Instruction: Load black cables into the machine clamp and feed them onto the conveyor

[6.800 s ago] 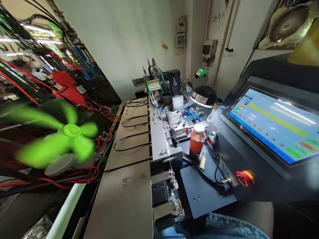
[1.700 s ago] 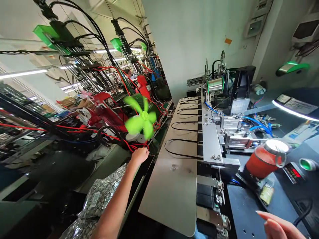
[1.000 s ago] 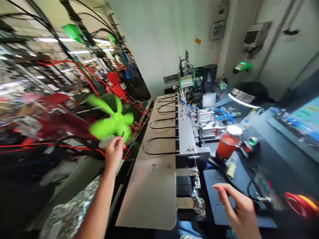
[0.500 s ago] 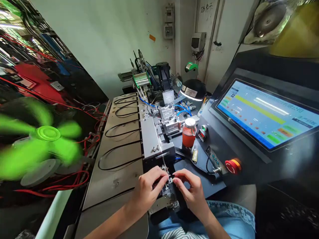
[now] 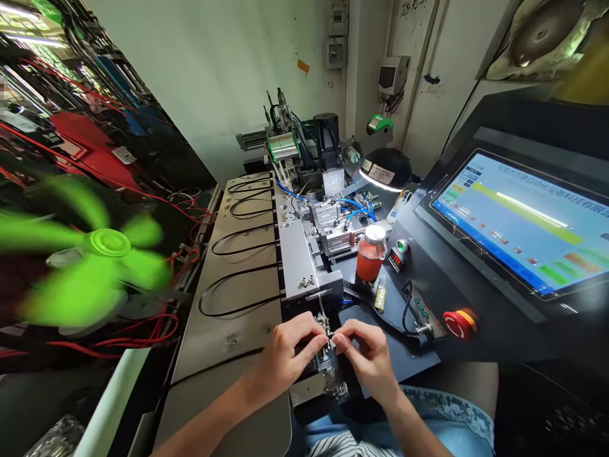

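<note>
My left hand [image 5: 291, 349] and my right hand [image 5: 368, 355] meet over a small metal fixture [image 5: 328, 365] at the near end of the machine's rail. Thumb and forefinger of each hand are pinched together, the two pinches almost touching. What lies between the fingertips is too small to name. Beyond them, a silver metal cover plate [image 5: 297, 254] runs away along the machine. Black cables [image 5: 238, 273] lie in loops on the beige surface [image 5: 247, 336] left of the rail.
A jar of red liquid [image 5: 370, 257] stands right of the rail, near a small yellow bottle [image 5: 380, 297]. Further right are a red emergency button [image 5: 459, 324] and a lit touchscreen [image 5: 523, 222]. A green fan [image 5: 107, 244] spins at left. A ring lamp [image 5: 384, 170] glows behind.
The view has shifted, so the scene sits further right. My right hand has come closer to my left, and its fingertips have closed together over the fixture.
</note>
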